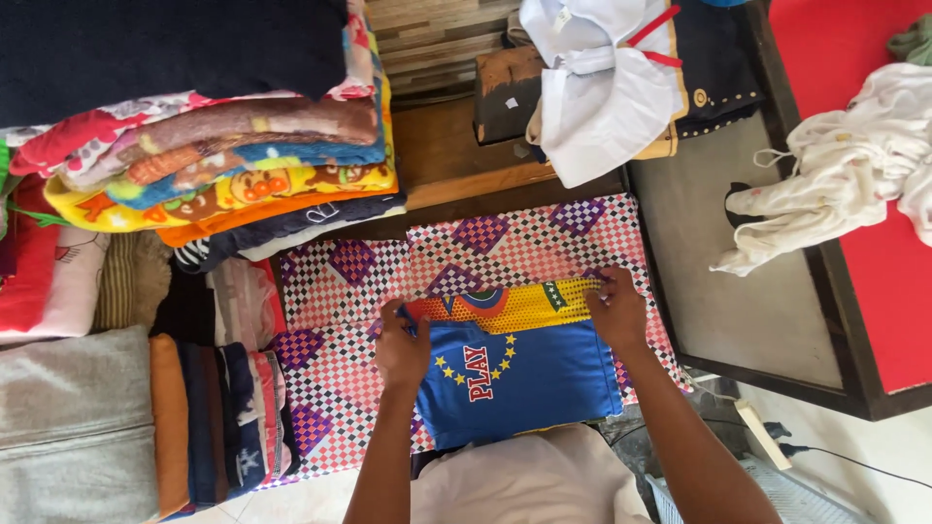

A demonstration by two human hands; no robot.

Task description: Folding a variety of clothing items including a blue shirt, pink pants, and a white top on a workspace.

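Head view, looking down. A blue and yellow shirt (519,374) lies flat on a pink checkered cloth (340,281) at near centre. The left hand (401,349) pinches the shirt's left edge, fingers closed on the fabric; the right hand (617,312) grips its far right corner, fingers likewise closed on the cloth. Far left, a stack of folded patterned blankets (223,160) rests under a dark blanket (175,44). Near left, folded clothes (223,417) stand on edge beside a grey folded towel (73,427). Far centre, white garments (602,87) are heaped; at right, a crumpled cream garment (845,165) lies across a red surface (874,291).
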